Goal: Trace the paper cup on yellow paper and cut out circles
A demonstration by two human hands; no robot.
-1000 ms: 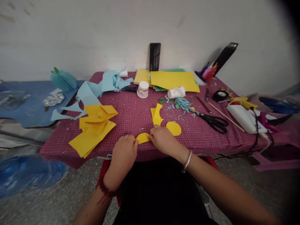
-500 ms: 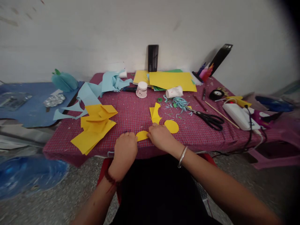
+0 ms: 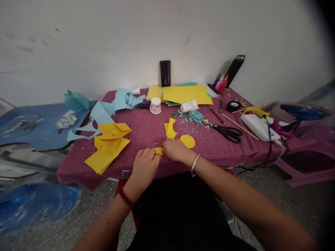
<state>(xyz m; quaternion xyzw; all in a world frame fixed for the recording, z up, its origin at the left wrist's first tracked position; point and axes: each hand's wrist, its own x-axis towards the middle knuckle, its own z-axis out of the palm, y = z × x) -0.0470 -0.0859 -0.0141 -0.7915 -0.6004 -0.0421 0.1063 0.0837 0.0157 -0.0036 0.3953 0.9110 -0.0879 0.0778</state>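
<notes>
A small folded yellow paper piece lies at the near edge of the red checked table, mostly covered by both hands. My left hand presses its fingertips on the piece's left end, fingers together. My right hand, with a metal bangle on the wrist, is curled over its right end. Just beyond my right hand lie a yellow paper circle and a curved yellow offcut.
A pile of yellow paper scraps lies left, light blue offcuts behind it. Black scissors, blue shreds, two paper cups, yellow sheets, a tape roll and a white glue gun lie beyond.
The camera pulled back and up, so the table sits farther off. My hands closed in over the yellow piece, leaving less of it visible.
</notes>
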